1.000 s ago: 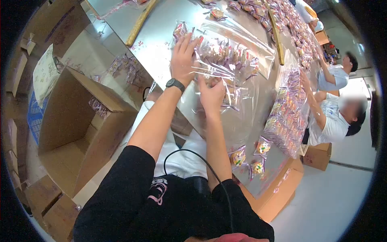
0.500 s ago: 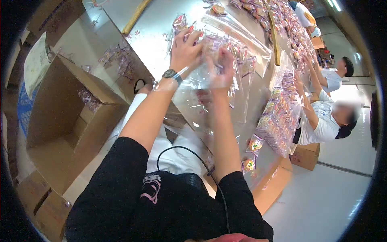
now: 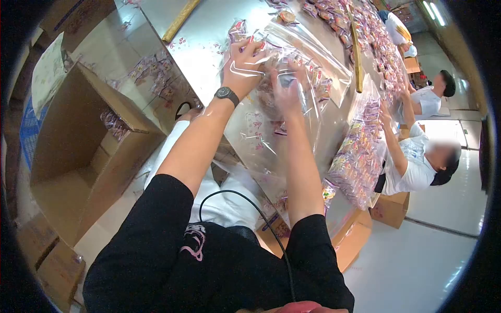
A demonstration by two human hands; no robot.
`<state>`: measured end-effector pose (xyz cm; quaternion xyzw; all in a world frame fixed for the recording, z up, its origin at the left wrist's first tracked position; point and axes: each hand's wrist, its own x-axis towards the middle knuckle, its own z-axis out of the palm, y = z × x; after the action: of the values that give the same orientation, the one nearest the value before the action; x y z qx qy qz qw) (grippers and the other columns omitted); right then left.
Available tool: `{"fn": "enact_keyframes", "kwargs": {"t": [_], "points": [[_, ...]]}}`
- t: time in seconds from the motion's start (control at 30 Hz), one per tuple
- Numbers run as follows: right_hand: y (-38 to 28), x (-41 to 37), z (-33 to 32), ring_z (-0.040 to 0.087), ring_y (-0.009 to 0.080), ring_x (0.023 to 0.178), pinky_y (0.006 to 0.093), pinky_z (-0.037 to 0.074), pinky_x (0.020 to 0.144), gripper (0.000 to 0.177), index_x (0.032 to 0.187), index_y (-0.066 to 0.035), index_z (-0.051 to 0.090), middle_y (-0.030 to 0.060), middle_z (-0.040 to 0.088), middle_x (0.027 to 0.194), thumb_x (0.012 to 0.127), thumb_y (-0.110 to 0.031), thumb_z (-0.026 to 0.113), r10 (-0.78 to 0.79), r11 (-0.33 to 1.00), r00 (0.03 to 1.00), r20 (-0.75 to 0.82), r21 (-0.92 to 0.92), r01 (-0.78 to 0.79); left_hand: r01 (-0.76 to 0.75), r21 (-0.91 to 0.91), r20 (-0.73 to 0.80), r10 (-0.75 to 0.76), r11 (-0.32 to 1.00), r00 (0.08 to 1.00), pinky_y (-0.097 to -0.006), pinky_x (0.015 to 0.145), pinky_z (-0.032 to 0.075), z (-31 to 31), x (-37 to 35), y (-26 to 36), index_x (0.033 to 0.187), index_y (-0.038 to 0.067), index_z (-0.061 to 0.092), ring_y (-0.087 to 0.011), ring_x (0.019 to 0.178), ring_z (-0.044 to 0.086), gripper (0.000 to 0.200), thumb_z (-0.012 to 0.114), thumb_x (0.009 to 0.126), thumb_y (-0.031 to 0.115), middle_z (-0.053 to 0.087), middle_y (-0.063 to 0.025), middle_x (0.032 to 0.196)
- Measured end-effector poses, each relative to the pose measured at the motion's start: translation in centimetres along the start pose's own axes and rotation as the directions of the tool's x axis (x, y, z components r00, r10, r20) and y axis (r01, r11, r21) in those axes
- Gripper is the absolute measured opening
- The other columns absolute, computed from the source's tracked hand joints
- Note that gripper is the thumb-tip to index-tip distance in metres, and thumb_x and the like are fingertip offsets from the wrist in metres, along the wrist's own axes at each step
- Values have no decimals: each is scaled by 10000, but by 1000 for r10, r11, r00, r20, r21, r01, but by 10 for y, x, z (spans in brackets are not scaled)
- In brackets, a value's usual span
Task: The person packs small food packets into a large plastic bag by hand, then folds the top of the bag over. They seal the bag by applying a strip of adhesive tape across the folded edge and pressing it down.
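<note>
A large clear plastic bag lies over the metal table, its film shining across the backs of both hands. My left hand, with a dark watch at the wrist, has its fingers curled over small wrapped snack packs under the film. My right hand is beside it at the same packs, smeared by motion, so its fingers do not show clearly. More wrapped packs lie to the right of the hands, and one pack is just beyond the left fingers.
An open cardboard box stands at left, a few packs inside. A filled clear bag of packs lies at right, where a co-worker reaches in. Wooden bars and a long pile of packs are on the metal table.
My left hand's fingers have curled in from a more spread pose. My right hand has shifted slightly, still close to the left. The bag's film has slid and spread nearer my body.
</note>
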<state>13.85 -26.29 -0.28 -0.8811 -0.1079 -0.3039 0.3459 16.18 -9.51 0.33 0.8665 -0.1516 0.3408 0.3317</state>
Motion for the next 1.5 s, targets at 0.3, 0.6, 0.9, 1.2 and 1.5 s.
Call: {"fn": "enact_keyframes", "kwargs": {"t": [0.3,0.6,0.9,1.2,1.5], "points": [[-2,15,-8,640,341,1023,453,477,1028,501,1182,3,596,184,640,1134,872,-317,826,-152,967,977,-147,-225,117,82,114,-30,-79,990,996,-447,946,522,19,8,3,1080,244,732,-302,1214,515,264,742,818,223,639,34,1197],[8,11,-13,650,267,1031,390,539,905,563,1279,4,547,170,616,1149,871,-239,849,-13,1000,993,-117,-28,10,-60,214,16,57,975,998,-511,1041,359,15,4,13,1121,273,752,-310,1235,491,303,742,818,256,615,-9,1266],[-3,20,-27,672,262,955,389,556,897,551,1336,-46,606,124,679,1040,848,-146,841,-230,957,973,-19,-188,223,61,179,-13,-59,982,998,-530,966,431,28,15,9,997,224,770,-304,1184,543,186,734,835,309,639,-36,1203],[-6,42,-12,631,324,993,458,492,892,435,1286,-141,704,116,652,992,883,-298,752,-174,822,982,77,-537,188,34,170,-51,-26,985,998,-459,982,462,22,15,14,1235,240,729,-298,1123,582,366,701,874,295,663,-66,1107],[-8,44,-58,477,347,1403,488,263,1255,791,1474,22,435,197,595,1394,809,-304,713,11,902,897,443,-392,183,-105,242,125,77,964,989,-585,1154,290,14,35,18,1042,112,701,-342,1190,567,286,688,869,339,649,-132,1144]]}}
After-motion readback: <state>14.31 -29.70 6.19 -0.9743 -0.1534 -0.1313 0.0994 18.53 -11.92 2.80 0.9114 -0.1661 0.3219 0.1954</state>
